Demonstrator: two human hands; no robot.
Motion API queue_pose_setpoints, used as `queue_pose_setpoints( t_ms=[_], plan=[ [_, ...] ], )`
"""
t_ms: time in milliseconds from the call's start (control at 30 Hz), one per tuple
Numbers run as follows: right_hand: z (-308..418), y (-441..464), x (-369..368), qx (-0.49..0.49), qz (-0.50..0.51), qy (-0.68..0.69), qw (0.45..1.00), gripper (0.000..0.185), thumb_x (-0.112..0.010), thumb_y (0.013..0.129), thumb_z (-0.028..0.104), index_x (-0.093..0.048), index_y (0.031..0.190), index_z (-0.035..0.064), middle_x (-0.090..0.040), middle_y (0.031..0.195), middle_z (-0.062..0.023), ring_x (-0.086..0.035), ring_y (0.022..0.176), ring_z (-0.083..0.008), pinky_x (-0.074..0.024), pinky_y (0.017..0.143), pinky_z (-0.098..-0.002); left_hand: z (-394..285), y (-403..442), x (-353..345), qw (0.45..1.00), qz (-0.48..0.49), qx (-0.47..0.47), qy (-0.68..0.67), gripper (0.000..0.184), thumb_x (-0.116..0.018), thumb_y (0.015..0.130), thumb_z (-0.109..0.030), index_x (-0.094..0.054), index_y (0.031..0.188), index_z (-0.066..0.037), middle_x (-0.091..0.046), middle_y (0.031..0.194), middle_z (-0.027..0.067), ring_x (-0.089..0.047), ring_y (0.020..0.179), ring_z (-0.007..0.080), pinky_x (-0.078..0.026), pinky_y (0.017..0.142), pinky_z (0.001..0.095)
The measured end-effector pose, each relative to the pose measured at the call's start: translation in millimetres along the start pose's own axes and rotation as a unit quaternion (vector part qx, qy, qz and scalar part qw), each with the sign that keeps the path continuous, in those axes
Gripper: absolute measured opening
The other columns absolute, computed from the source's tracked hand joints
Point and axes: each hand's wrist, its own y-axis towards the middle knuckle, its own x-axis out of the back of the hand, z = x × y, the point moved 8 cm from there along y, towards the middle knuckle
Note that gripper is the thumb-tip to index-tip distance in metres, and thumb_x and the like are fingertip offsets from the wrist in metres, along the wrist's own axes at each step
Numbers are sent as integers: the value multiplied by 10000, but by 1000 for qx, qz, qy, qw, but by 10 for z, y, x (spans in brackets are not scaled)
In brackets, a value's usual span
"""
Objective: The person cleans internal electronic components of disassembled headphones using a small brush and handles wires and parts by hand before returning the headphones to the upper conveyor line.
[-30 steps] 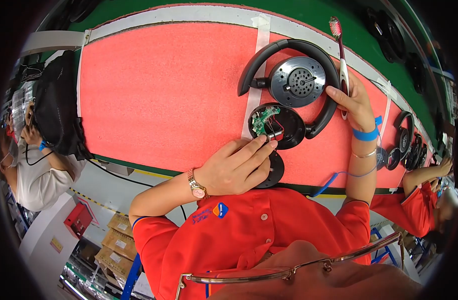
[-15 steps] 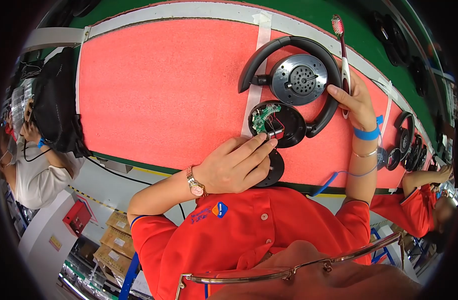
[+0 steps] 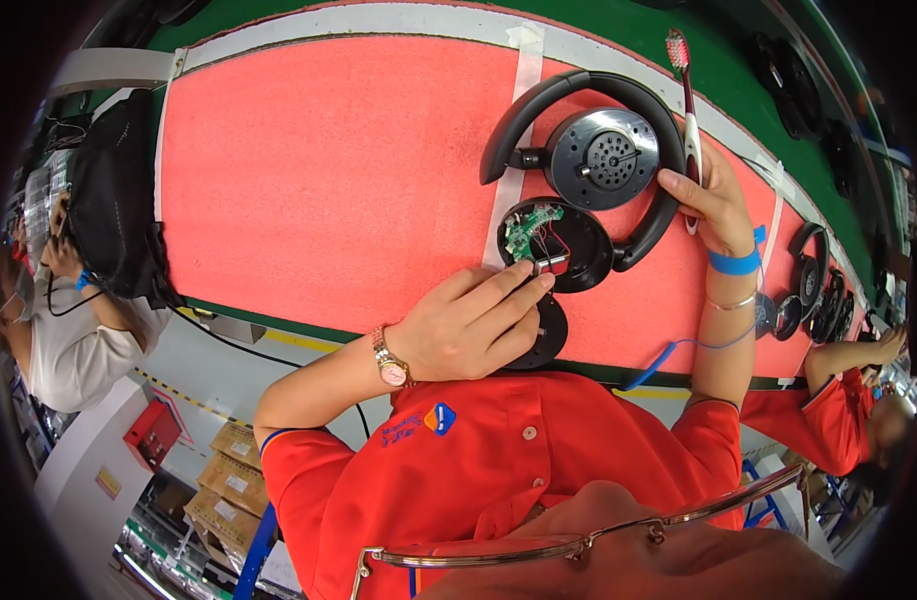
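A pair of black over-ear headphones (image 3: 667,118) lies over the pink mat, with my right hand (image 3: 717,205) closed around the right side of the headband. A toothbrush (image 3: 691,140) with red and white bristles is also held in that hand, bristles up. One ear cup (image 3: 602,160) shows its perforated inner plate. The other, lower ear cup (image 3: 589,245) is open, showing a green circuit board (image 3: 531,230) and thin wires. My left hand (image 3: 476,325) has its fingertips together on a small wired battery (image 3: 552,265) at this cup's near edge. Under those fingers, a black disc (image 3: 547,338) is partly hidden.
The pink mat (image 3: 329,180) covers the bench, with white tape strips across it. More headphones (image 3: 814,285) lie at the right, near a co-worker's arm (image 3: 849,355). A black bag (image 3: 114,200) and another person (image 3: 84,340) are at the left. A blue coiled cord (image 3: 659,362) runs from my right wristband.
The headphones have shifted very slightly to the right. The battery sits a little higher, tilted differently under my left fingertips. My right hand keeps its hold.
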Motion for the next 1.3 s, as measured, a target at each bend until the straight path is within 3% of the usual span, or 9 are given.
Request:
queue_pose_setpoints(
  t_ms=[800,867,1100,1167,1300],
  plan=[
    [-45,4,27,-10,-5,-19,1000,599,-658,841,90,-399,1372,-13,-451,783,60,-331,554,3,-196,451,-166,7,1,36,1000,-11,4,-12,114,-653,723,-45,-582,809,-24,-654,1111,158,-631,1001,273,-495,641,298],
    [-28,-3,15,-7,-7,-22,1000,598,-658,841,87,-400,1371,-15,-450,780,59,-331,552,3,-199,451,-165,7,-17,17,1000,4,-2,7,117,-654,798,-152,-617,820,-43,-641,1119,136,-615,1019,258,-492,699,305],
    [-34,1,22,2,-6,-15,1000,590,-666,842,96,-410,1361,-18,-450,771,58,-332,546,2,-209,450,-167,17,0,66,1000,-10,6,-11,114,-661,788,-138,-620,826,-39,-642,1103,133,-621,1013,249,-487,689,303],
    [-37,6,17,4,-8,-10,1000,573,-669,841,100,-426,1346,-16,-452,768,60,-333,545,3,-208,450,-169,33,1,83,999,-16,25,-42,197,-664,680,-69,-590,852,-11,-657,1076,151,-640,984,286,-499,661,325],
    [17,-8,-9,14,-16,-10,1000,497,-677,840,109,-481,1282,-10,-454,757,64,-327,541,2,-203,449,-173,34,-4,78,999,-22,22,-38,216,-668,663,-82,-592,853,-13,-658,1067,148,-642,979,288,-496,665,326]
  ],
)
